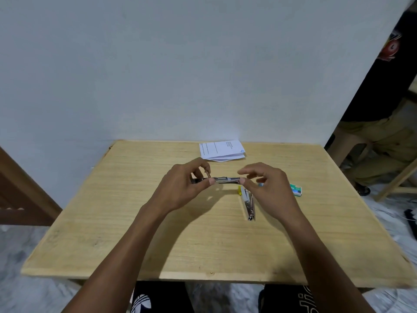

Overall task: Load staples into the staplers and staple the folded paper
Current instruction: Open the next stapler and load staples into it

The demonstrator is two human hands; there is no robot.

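Roughly centre-table, above the wooden table [112,233]: left hand [180,188] pinched around one end of a small metal stapler [225,180], thumb under, fingers curled over top; held level, off the surface. Right hand [268,184] at the other end, thumb and fingertip closed on the stapler's tip, remaining fingers spread loose. Looked like the magazine being opened or a strip being fed in; too small and blurred to tell whether staples were already seated.

Just beside and below the right hand, resting on the table: second stapler [248,205], silver with a yellow end, lying lengthwise toward the viewer, untouched. Partly covered by the right hand at its far end.

Further right, near the right wrist: staple box [296,190], green and white, flat on the table, apart from both staplers. Could not tell if open.

Farthest, at the table's back edge near the wall: folded paper [222,150], white, printed, lying flat, well apart from the hands. Not yet stapled, by the look of it.

Judged step: loading the first stapler. To do well: kept level with the left-hand grip firm near the hinge, track slid fully clear before dropping the strip, strip legs down and flush against the front, pusher eased back rather than snapped. Risk: strip breaking or slipping from a fingertip hold.
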